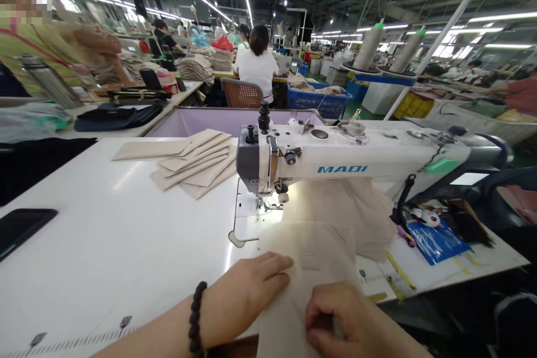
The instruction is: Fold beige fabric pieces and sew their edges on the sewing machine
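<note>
A beige fabric piece [310,268] lies on the table in front of the sewing machine [361,151], its far end beside the lit needle area. My left hand [247,291], with a dark bead bracelet [196,313] at the wrist, rests on the fabric's left edge, fingers stretched out. To its right, my right hand [344,313] is curled with thumb and fingers pinched together on the near part of the fabric. More beige fabric [364,218] is heaped under the machine arm. Folded beige pieces [197,159] are fanned out left of the machine head.
A phone [25,229] lies at the table's left. A blue packet [438,240] and small tools lie at the right, below two thread cones [369,47]. Ahead, a person in white [258,64] sits near a blue crate [319,100]; another person [37,50] is at far left.
</note>
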`<action>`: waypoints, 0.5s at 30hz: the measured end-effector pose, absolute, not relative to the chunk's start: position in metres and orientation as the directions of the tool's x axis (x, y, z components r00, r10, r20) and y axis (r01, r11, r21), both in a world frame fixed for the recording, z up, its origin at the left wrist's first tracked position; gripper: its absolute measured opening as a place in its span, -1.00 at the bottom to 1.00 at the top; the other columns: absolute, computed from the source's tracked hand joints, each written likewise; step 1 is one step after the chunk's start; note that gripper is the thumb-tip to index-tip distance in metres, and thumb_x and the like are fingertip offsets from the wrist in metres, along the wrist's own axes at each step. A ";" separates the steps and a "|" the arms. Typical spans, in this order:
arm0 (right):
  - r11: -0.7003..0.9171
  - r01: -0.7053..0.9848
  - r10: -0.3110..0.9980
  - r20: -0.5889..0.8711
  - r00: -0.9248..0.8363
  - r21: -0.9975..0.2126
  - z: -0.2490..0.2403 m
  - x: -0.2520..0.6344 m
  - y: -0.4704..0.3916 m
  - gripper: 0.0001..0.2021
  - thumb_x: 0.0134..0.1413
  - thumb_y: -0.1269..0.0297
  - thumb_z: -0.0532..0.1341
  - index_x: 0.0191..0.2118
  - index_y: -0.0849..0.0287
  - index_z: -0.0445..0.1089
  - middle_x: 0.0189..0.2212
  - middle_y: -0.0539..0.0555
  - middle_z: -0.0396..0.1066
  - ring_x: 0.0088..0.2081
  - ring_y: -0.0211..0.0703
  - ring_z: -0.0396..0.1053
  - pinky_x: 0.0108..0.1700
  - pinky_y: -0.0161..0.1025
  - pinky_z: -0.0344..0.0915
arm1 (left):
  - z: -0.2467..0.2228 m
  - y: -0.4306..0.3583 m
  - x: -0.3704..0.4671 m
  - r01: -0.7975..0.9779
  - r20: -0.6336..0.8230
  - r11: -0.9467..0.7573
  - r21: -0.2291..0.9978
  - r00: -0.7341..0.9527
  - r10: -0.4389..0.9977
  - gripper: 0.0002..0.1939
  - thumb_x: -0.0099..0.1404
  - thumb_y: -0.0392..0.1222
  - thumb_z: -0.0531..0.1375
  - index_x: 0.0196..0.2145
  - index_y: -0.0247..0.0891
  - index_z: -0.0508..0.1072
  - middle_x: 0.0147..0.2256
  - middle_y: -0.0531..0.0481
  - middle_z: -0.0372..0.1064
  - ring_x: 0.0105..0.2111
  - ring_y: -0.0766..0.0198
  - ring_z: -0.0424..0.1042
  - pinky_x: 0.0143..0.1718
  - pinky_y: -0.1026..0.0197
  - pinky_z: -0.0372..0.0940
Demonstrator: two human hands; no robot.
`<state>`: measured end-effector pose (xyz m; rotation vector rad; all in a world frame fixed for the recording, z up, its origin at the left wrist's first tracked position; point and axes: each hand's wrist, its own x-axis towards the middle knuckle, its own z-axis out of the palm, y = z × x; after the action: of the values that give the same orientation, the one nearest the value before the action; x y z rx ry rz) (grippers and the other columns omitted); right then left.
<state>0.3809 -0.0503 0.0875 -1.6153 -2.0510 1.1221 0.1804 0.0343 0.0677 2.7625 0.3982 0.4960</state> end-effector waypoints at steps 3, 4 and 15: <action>0.217 0.662 0.899 -0.117 -0.421 -0.717 0.075 0.384 -0.046 -0.71 -0.15 0.55 0.10 -0.27 0.15 0.40 -0.29 0.00 0.45 -0.23 -0.29 0.37 -0.15 -0.44 0.26 | 0.060 0.039 0.145 0.331 0.188 -0.849 0.413 0.881 0.435 -0.65 0.16 -0.54 -0.05 -0.21 -0.29 0.39 -0.11 -0.10 0.39 -0.10 0.29 0.37 -0.04 0.28 0.30; 0.271 0.661 0.890 -0.079 -0.449 -0.700 0.071 0.387 -0.044 -0.65 -0.15 0.57 0.07 -0.19 0.17 0.38 -0.19 0.03 0.43 -0.14 -0.28 0.35 -0.05 -0.43 0.23 | 0.057 0.041 0.129 0.380 0.170 -0.825 0.418 0.860 0.482 -0.64 0.14 -0.54 -0.04 -0.22 -0.26 0.41 -0.12 -0.08 0.40 -0.12 0.30 0.39 -0.01 0.24 0.28; 0.166 0.679 0.893 -0.183 -0.411 -0.715 0.051 0.362 -0.013 -0.58 0.04 0.26 0.11 0.06 0.12 0.20 0.06 0.15 0.25 0.09 -0.01 0.18 0.10 -0.01 0.15 | 0.042 0.029 0.040 0.654 0.151 -0.560 0.508 0.572 0.806 -0.71 0.33 -0.23 -0.07 -0.17 -0.16 0.42 -0.15 0.07 0.43 -0.06 0.19 0.36 0.15 -0.13 -0.05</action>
<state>0.3623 -0.0135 0.0511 -1.5121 -2.1655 1.0895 0.0403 0.0292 0.0424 2.4091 1.1807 0.5211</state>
